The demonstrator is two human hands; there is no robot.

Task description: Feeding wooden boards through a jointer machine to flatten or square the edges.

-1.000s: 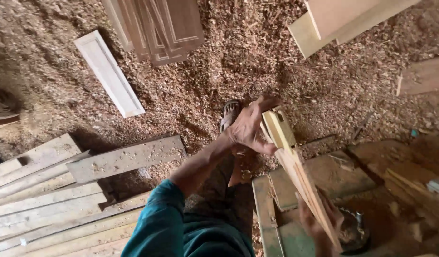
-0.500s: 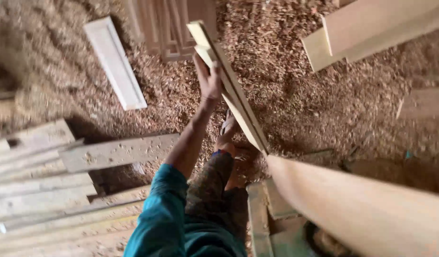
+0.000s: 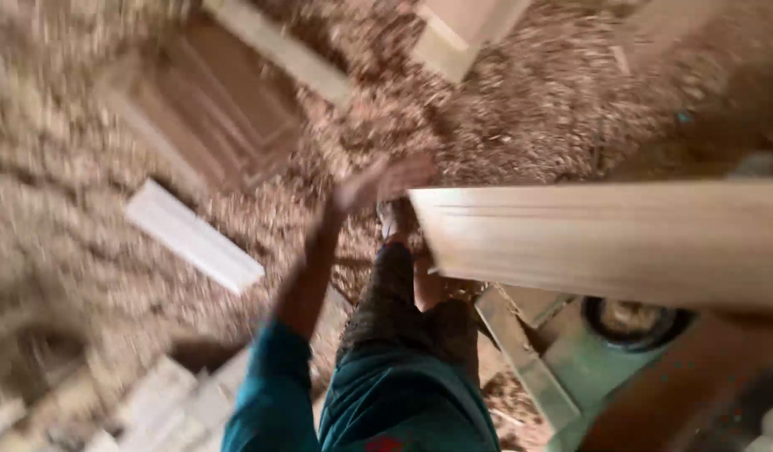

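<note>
Blurred though it is, the pale wooden board (image 3: 604, 243) shows long grain lines and a squared end, lying level from centre out to 3 o'clock. Left hand (image 3: 382, 184) sits at its end, fingers spread loosely, grip uncertain. Right hand is unseen. Sawdust floor (image 3: 529, 117) surrounds it.

wood plank (image 3: 604, 243) — pale, long | held level — blurred

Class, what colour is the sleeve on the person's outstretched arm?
Teal, a dark blue-green sleeve, shown in the head view.
</note>
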